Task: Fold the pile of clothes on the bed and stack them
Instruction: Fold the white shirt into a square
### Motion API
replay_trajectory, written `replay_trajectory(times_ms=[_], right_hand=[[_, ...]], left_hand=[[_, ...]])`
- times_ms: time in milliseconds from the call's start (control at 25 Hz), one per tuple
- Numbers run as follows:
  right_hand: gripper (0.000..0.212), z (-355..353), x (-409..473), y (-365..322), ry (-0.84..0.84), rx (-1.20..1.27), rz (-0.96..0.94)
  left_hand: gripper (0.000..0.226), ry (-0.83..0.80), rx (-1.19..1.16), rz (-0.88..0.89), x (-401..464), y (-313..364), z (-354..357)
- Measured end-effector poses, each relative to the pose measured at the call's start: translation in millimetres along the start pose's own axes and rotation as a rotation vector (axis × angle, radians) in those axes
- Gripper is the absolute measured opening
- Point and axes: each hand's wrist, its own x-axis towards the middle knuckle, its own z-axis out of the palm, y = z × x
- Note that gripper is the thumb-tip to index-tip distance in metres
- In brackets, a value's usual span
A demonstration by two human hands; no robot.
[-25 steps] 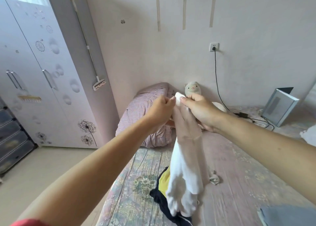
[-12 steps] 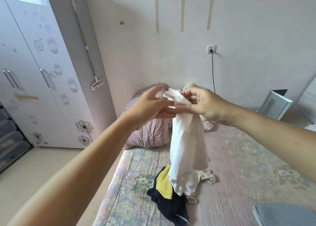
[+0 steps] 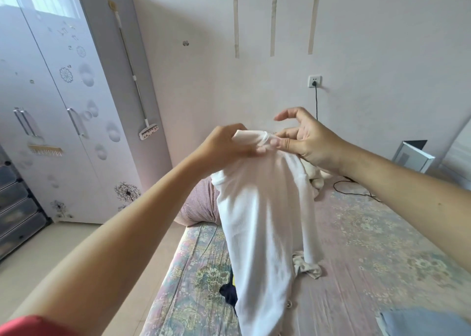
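A white ribbed garment (image 3: 265,223) hangs in the air over the bed (image 3: 369,246). My left hand (image 3: 224,147) grips its top edge in a fist. My right hand (image 3: 305,142) pinches the same edge just to the right with thumb and lower fingers, while the index finger sticks out free. Behind the hanging cloth lies a dark navy and yellow garment (image 3: 228,293). A small crumpled pale piece (image 3: 307,265) lies on the bed to the right of it. A folded grey-blue garment (image 3: 428,321) sits at the bottom right corner.
A striped pillow (image 3: 198,203) and a plush toy (image 3: 317,180) lie at the head of the bed by the wall. A black cable (image 3: 356,193) runs from the wall socket (image 3: 314,81) onto the bed. A wardrobe (image 3: 63,121) stands left, a silver box (image 3: 413,157) right.
Both hands have lifted the white garment higher and spread its top edge wider. My left hand has closed into a fist on the edge. The cloth now covers most of the navy and yellow garment.
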Motion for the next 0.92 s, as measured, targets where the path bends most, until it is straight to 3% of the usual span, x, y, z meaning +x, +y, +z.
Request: replay_trajectory(times_ms=[200,280,440,680,800,920], right_hand=[[0.064,-2.4,-30.7,22.2,-0.013,-0.187,0.073],[0.058,0.5,-43.1,39.3,-0.004,-0.211,0.116],[0.043,11.7,-50.6,64.6,0.21,-0.119,0.024],[0.008,-0.5,-46.5,57.5,0.259,-0.066,0.007],[0.007,-21.3,-43.1,38.8,0.265,-0.01,-0.038],[0.008,-36.2,-34.5,23.7,0.326,-0.107,-0.1]], left_hand=[[0.017,0.054,0.186,0.248,4.7,33.9,-8.1],[0.016,0.106,0.245,0.29,9.9,48.5,-17.6],[0.018,0.187,0.308,0.346,19.4,70.7,-43.1],[0.013,0.28,0.405,0.369,27.8,75.6,-83.7],[0.014,0.365,0.439,0.349,28.5,56.4,-100.0],[0.02,0.429,0.476,0.304,27.2,26.5,-103.3]])
